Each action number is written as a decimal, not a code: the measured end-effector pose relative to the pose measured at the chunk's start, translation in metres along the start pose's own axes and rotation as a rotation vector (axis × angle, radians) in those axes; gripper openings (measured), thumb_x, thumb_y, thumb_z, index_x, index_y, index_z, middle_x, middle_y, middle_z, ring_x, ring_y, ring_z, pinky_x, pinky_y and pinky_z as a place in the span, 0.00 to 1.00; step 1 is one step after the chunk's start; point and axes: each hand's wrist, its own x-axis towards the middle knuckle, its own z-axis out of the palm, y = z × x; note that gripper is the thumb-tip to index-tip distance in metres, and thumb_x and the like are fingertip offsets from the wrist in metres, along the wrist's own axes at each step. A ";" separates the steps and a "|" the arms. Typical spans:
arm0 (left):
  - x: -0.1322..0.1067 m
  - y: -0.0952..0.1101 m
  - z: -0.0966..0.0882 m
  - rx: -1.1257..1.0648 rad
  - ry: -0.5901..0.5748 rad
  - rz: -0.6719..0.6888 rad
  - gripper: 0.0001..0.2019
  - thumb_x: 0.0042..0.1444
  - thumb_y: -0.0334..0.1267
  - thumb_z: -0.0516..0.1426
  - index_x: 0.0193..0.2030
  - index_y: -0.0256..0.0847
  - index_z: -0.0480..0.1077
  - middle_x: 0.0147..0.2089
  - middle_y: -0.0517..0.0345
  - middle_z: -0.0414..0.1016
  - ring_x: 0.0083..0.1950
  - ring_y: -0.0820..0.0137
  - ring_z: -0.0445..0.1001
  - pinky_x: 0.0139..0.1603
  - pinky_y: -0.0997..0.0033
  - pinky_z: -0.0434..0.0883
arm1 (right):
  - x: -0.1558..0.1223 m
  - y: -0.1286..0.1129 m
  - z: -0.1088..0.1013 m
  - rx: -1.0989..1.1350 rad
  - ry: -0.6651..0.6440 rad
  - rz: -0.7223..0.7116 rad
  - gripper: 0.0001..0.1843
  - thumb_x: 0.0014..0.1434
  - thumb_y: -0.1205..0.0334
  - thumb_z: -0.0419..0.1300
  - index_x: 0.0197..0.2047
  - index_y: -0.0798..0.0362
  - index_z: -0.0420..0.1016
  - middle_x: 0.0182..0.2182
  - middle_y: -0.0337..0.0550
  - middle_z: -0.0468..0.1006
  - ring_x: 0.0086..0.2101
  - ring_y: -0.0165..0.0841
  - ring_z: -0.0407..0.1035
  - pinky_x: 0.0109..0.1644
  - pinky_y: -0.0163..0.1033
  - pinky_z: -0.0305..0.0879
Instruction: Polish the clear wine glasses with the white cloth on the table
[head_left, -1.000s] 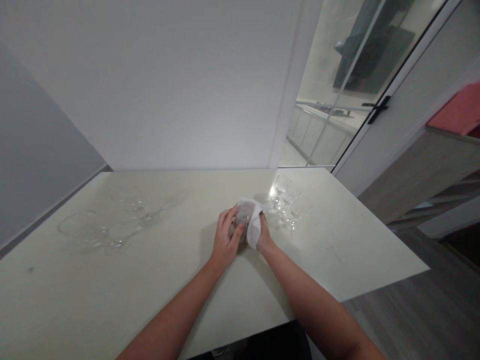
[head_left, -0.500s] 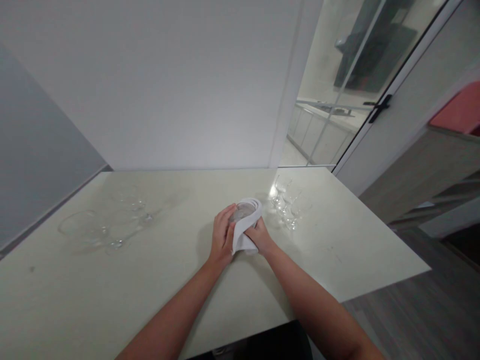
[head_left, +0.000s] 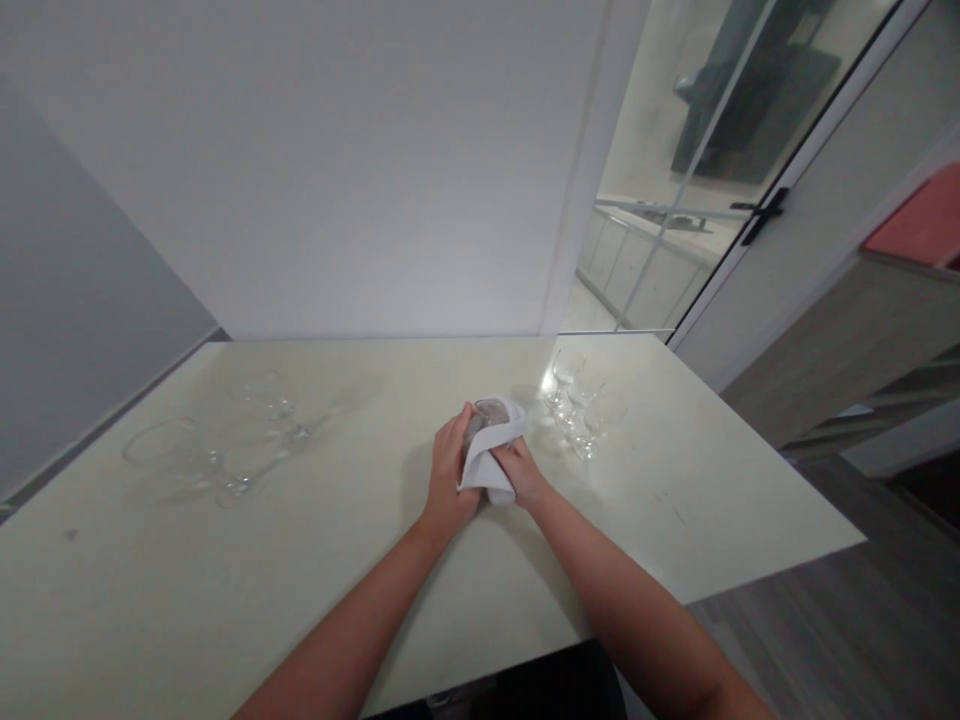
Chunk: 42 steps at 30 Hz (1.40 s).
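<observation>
In the middle of the table, my left hand (head_left: 449,470) is wrapped around the left side of a clear glass (head_left: 491,411), whose open rim faces up and away from me. A white cloth (head_left: 486,468) is folded over the near and right sides of the glass, and one strip crosses just below its rim. My right hand (head_left: 523,474) is closed on the cloth at the right side, pressing it to the glass. The cloth and my fingers hide the lower part of the glass.
Several clear stemmed glasses (head_left: 238,484) are on the left of the table (head_left: 315,580). More clear glasses (head_left: 582,446) stand close together to the right of my hands. A white wall (head_left: 375,200) and a glass-paned door (head_left: 675,200) rise behind the far edge.
The cloth has shifted around the glass, and its upper strip now lies flatter across the front. My left fingers have closed up slightly along the glass. Both hands stay in about the same place.
</observation>
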 end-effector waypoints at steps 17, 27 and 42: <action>0.003 -0.005 0.006 -0.240 0.072 -0.209 0.42 0.57 0.39 0.56 0.73 0.44 0.37 0.67 0.40 0.60 0.64 0.58 0.65 0.63 0.53 0.66 | 0.006 -0.003 -0.002 -0.233 0.057 -0.229 0.08 0.55 0.59 0.62 0.38 0.51 0.79 0.32 0.38 0.81 0.41 0.38 0.73 0.52 0.43 0.68; 0.003 -0.002 0.000 -0.034 0.001 -0.122 0.39 0.57 0.39 0.56 0.73 0.45 0.42 0.65 0.42 0.60 0.60 0.56 0.68 0.60 0.52 0.69 | -0.004 -0.007 0.004 -0.312 0.134 -0.426 0.18 0.55 0.60 0.65 0.49 0.51 0.75 0.46 0.44 0.78 0.51 0.38 0.69 0.64 0.46 0.59; 0.012 -0.011 -0.017 0.441 -0.117 0.107 0.37 0.59 0.34 0.54 0.73 0.38 0.42 0.66 0.38 0.57 0.66 0.53 0.61 0.67 0.53 0.63 | -0.001 -0.006 -0.003 -0.608 0.002 -0.502 0.29 0.49 0.60 0.68 0.55 0.53 0.71 0.52 0.51 0.74 0.53 0.43 0.68 0.62 0.50 0.61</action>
